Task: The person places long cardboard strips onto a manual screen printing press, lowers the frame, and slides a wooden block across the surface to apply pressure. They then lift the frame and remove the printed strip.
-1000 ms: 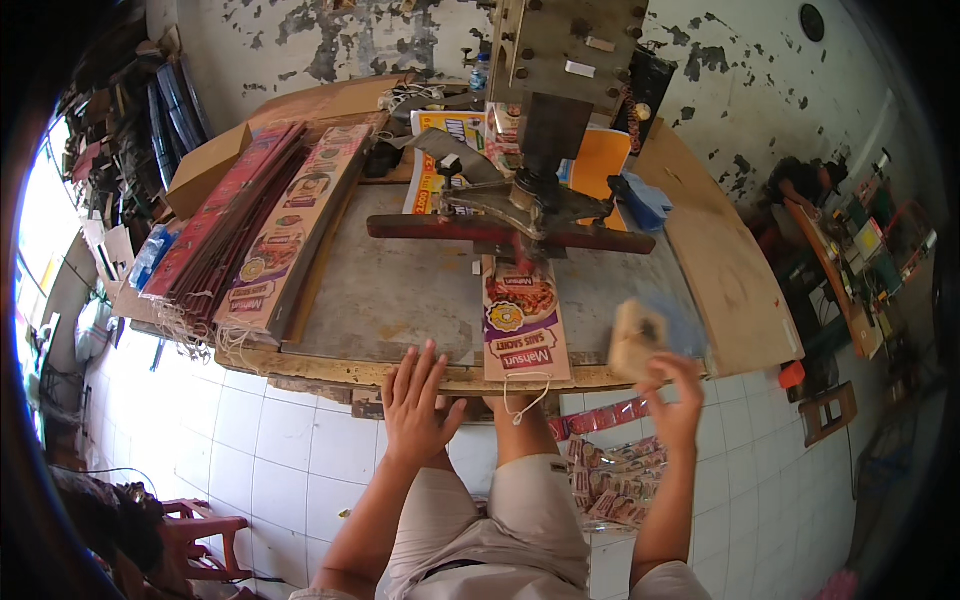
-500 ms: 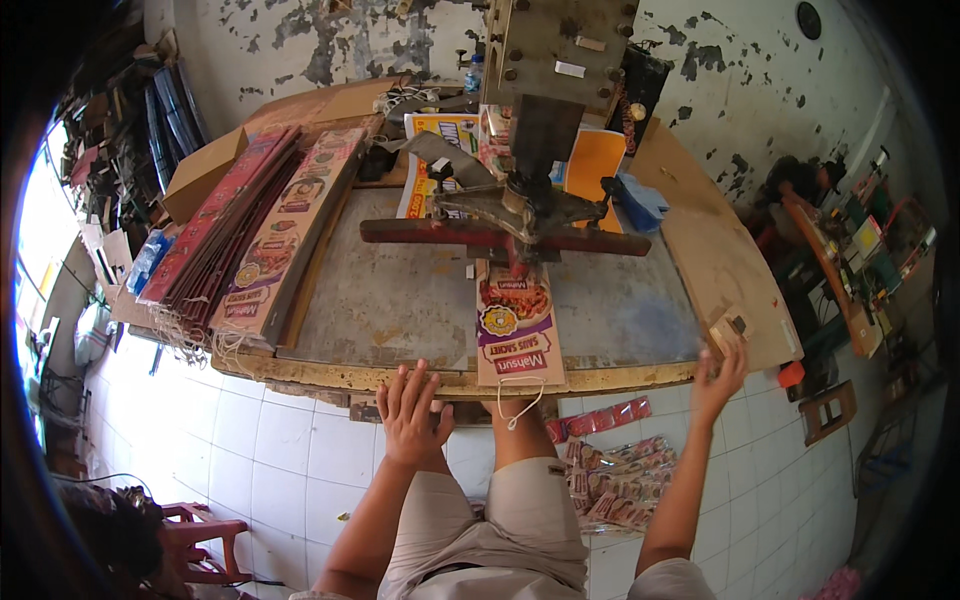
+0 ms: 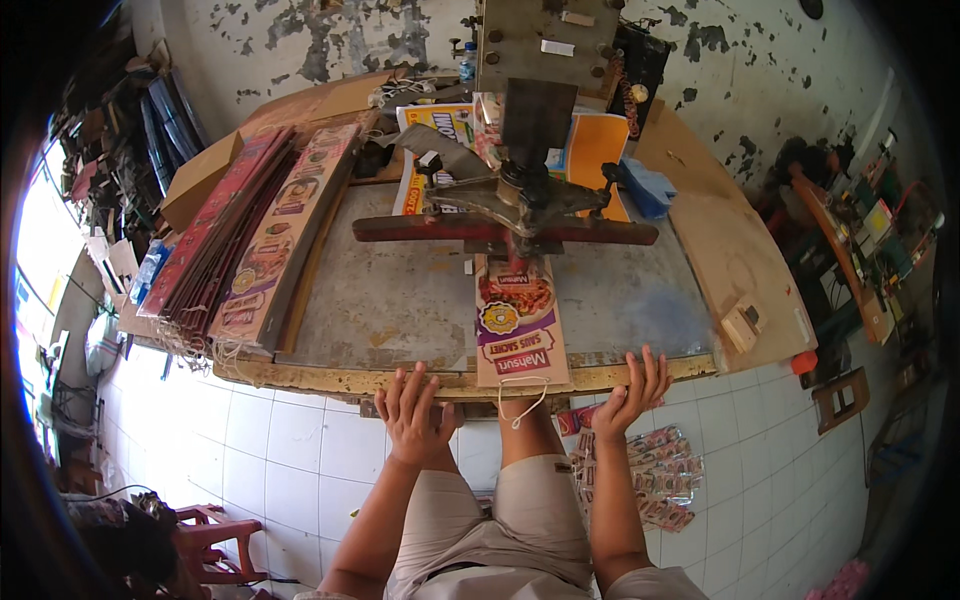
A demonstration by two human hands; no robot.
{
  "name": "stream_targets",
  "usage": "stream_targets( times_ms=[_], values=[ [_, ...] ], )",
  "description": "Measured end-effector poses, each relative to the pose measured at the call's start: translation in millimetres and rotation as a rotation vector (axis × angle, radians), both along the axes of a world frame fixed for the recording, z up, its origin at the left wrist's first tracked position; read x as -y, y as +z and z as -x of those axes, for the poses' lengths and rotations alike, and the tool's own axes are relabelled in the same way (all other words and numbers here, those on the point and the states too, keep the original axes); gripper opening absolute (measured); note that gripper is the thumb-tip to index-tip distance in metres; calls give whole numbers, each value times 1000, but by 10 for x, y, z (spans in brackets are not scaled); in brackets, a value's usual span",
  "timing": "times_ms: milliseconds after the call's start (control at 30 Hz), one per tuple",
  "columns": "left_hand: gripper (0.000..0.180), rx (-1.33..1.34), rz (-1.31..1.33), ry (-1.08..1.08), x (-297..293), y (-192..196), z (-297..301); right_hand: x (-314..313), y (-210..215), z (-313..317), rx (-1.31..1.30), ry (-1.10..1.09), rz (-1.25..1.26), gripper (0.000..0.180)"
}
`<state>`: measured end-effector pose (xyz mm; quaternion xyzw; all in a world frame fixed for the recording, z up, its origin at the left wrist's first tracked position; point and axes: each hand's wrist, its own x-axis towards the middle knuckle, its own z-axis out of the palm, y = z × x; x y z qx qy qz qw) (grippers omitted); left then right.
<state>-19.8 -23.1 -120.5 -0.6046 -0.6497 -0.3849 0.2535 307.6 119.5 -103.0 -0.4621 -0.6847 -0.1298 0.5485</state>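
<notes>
A long printed cardboard strip (image 3: 516,320) with a white string loop (image 3: 523,400) at its near end lies on the grey metal plate (image 3: 400,290) of a press. Its far part runs beneath the red crossbar (image 3: 410,229) of the press head. My left hand (image 3: 410,415) rests at the table's near edge, left of the strip, fingers spread and holding nothing. To the right of the strip my right hand (image 3: 630,393) is at the same edge, also empty with fingers apart. Neither hand touches the strip.
On the left lie a stack of printed cardboard strips (image 3: 290,230) and a pile of red strips (image 3: 210,220). A small wooden block (image 3: 741,325) sits at the right. Packets (image 3: 650,475) lie on the tiled floor. A red stool (image 3: 215,540) stands lower left.
My right hand has moved left along the table edge, away from the wooden block and closer to the strip. My left hand has barely moved. The view has shifted slightly.
</notes>
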Motion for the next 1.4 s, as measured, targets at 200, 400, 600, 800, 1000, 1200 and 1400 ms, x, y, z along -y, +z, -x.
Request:
stream_targets(
  times_ms=[200,400,600,800,1000,1200,1400],
  values=[
    [54,-69,-16,21,-30,-75,31,3,-93,-167,72,43,14,56],
    [52,-70,-26,22,-45,-77,27,-13,-142,-170,71,30,-7,56],
    [53,-76,-30,32,-44,-89,34,-8,-139,-136,67,30,-11,55],
    [54,-81,-35,29,-51,-85,29,-14,-144,-148,64,47,-10,55],
    [54,-64,-35,30,-51,-88,11,5,-107,-136,71,28,-6,55],
    [47,-9,-50,19,-45,-77,2,32,-102,-128,74,20,12,54],
    [50,-18,-18,12,-17,3,-16,168,158,-59,48,57,96,48]
  ],
)
